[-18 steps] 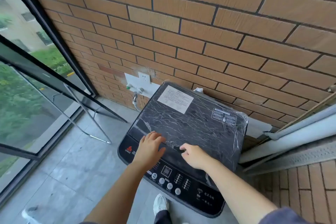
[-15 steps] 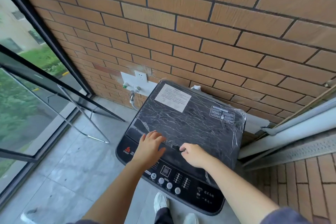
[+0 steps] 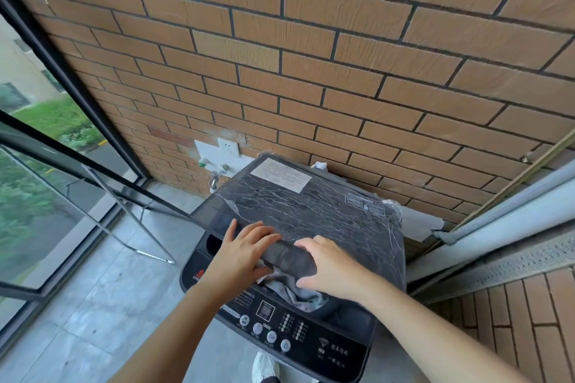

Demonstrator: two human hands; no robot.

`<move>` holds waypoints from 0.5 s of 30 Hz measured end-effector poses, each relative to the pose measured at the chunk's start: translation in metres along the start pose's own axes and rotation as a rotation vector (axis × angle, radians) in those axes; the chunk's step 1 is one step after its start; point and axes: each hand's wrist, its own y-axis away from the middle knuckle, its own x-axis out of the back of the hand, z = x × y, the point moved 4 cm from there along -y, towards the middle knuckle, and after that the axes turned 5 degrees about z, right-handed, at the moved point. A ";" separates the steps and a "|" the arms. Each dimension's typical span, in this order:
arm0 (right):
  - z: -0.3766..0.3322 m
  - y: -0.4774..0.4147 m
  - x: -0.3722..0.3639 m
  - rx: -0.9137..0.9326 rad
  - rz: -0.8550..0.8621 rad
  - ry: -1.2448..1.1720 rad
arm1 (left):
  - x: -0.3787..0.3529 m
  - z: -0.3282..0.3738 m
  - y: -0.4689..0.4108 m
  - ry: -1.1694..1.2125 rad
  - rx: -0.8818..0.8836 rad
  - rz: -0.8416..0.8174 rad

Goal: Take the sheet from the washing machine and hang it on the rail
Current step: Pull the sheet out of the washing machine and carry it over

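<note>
A black top-loading washing machine stands against the brick wall. Its dark lid, covered in crinkled film, is raised a little at the front. My left hand and my right hand both grip the lid's front edge, fingers on top and thumbs under it. In the gap below the lid a pale, patterned sheet shows inside the drum. A metal drying rail's legs stand to the left by the window; its top bar is out of view.
The brick wall carries a socket and a tap behind the machine. Large glass panes run along the left. A white sliding-door frame juts in at right. My shoe is on the grey floor tiles.
Both hands have gripped the lid's front edge and lifted it, so the sheet inside now shows. The view has tilted slightly upward.
</note>
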 end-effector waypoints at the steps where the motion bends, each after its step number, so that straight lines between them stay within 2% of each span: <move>1: -0.002 0.002 0.003 0.020 0.024 0.061 | 0.005 -0.001 -0.004 -0.012 -0.006 0.023; 8: -0.013 0.020 0.051 0.201 0.323 0.306 | 0.053 0.001 -0.043 -0.020 -0.036 0.217; 13: -0.017 0.032 0.098 0.244 0.728 0.401 | 0.089 0.005 -0.093 0.032 0.005 0.372; 15: -0.017 0.036 0.109 0.237 0.836 0.422 | 0.100 0.007 -0.122 0.051 0.008 0.393</move>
